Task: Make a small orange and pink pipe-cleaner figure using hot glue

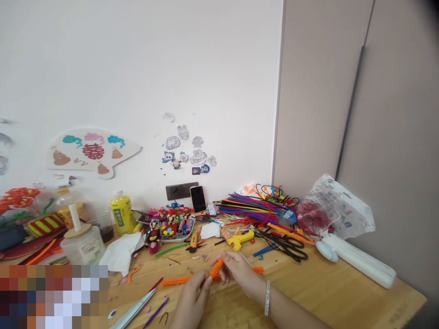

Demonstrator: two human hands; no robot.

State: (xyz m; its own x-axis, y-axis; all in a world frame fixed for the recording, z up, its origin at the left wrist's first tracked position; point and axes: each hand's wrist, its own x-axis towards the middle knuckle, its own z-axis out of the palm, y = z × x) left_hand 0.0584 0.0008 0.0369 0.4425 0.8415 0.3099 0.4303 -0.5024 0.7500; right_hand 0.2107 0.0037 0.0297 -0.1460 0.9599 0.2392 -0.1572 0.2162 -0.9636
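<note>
My left hand (192,299) and my right hand (236,269) meet low in the middle of the view, over the wooden table (329,283). Between their fingers they pinch a short orange pipe cleaner piece (216,267), which stands tilted. A longer orange pipe cleaner (178,281) runs behind the hands, and its far end shows on the right (258,270). I cannot tell if it is joined to the held piece. A silver bangle (267,298) circles my right wrist.
A yellow glue gun (242,239) and black-handled scissors (288,244) lie beyond the hands. Several coloured pipe cleaners (247,209) are piled by the wall. A craft knife (133,310) lies at lower left, beside a bottle (121,212) and figurines (168,226).
</note>
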